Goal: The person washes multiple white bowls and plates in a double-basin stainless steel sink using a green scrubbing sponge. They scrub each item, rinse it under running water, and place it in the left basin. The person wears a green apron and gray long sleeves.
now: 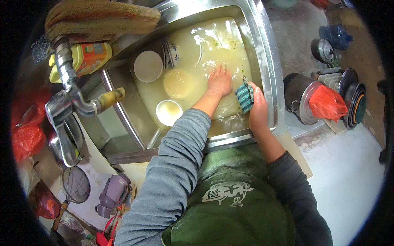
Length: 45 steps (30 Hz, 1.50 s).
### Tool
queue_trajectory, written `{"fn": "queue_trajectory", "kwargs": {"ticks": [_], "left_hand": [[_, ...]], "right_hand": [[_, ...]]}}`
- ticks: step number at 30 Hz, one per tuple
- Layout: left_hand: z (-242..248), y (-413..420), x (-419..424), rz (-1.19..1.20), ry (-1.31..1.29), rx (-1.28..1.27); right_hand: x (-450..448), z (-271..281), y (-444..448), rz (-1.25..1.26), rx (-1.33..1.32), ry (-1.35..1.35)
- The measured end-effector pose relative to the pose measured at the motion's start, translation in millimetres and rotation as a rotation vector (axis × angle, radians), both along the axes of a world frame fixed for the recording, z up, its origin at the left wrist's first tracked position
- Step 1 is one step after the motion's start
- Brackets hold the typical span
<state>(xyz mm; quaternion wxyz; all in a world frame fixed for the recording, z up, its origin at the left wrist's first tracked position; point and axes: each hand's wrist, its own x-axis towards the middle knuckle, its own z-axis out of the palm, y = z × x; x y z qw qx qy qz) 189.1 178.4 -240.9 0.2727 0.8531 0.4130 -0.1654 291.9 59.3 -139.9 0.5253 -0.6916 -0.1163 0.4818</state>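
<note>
My left hand dips into cloudy, yellowish water in a stainless steel sink. Its fingertips are under the surface, so whether they touch anything is hidden. At the sink's right side, my right hand grips a green striped scrubbing pad above the water. Left of my hands, a white bowl and a round dish sit in the water. Nearer me is a white ladle, its handle leaning on the sink divider. A bowl with blue leaf patterns lies partly submerged at the back.
A chrome faucet with a yellowed spout reaches over the left basin. Behind it stand a yellow detergent jug and a brown towel. On the right are a large pot, a red plastic bag and stacked pans.
</note>
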Motion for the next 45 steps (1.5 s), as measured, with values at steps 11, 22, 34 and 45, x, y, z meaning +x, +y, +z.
{"fn": "queue_trajectory", "kwargs": {"ticks": [11,22,34,45], "left_hand": [[-49.7,-47.0,-10.9,-0.134,0.129,-0.071],[26.5,-0.3,-48.9,0.741,-0.621,-0.641],[154.5,-30.7,-117.7,0.886,-0.830,-0.796],[188.9,-32.1,-177.4,1.065,-0.903,-0.675]], "right_hand": [[5.0,7.5,-16.5,0.011,0.103,0.156],[5.0,-3.4,-18.8,-0.064,0.134,0.238],[-38.2,-3.5,103.0,0.196,-0.228,0.738],[-128.4,58.8,105.7,0.701,0.219,-0.418]]}}
